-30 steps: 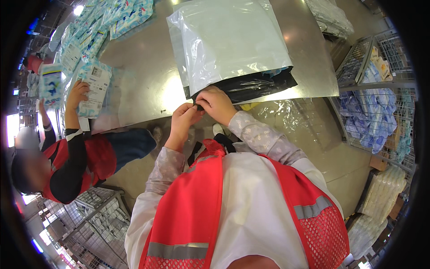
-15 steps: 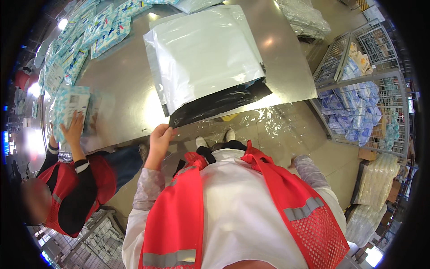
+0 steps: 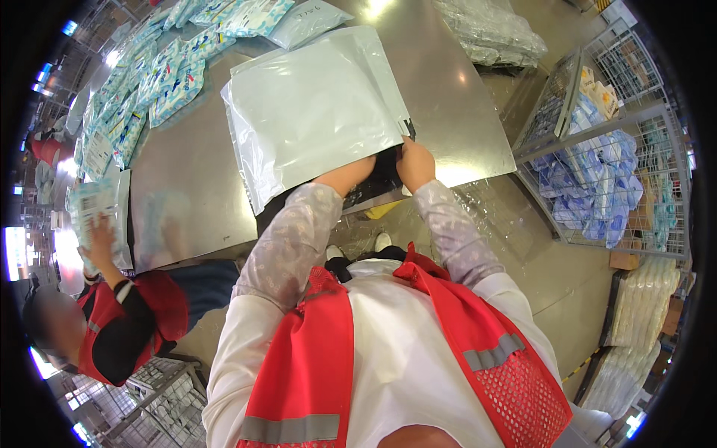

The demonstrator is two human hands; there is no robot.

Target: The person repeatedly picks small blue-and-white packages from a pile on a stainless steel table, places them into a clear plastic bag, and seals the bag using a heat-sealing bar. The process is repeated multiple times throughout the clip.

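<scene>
A stack of white plastic mailing bags (image 3: 314, 112) with black insides lies at the front edge of the metal table. My left hand (image 3: 349, 176) reaches in under the top bag's white sheet at its near, open side, so its fingers are hidden. Close by, my right hand (image 3: 415, 164) is closed on the same bag's edge at the near right corner. Black inner film shows between and below my hands.
Blue-and-white soft packs (image 3: 175, 78) cover the table's far left. A co-worker (image 3: 123, 321) at left handles a pack. Clear plastic wrap (image 3: 489, 30) lies beyond the far right edge. A wire cage (image 3: 597, 172) with blue packs stands right.
My left hand has gone from the bag's near left corner into its opening. The right hand has come up from my side onto the near right corner. The stack shifted left.
</scene>
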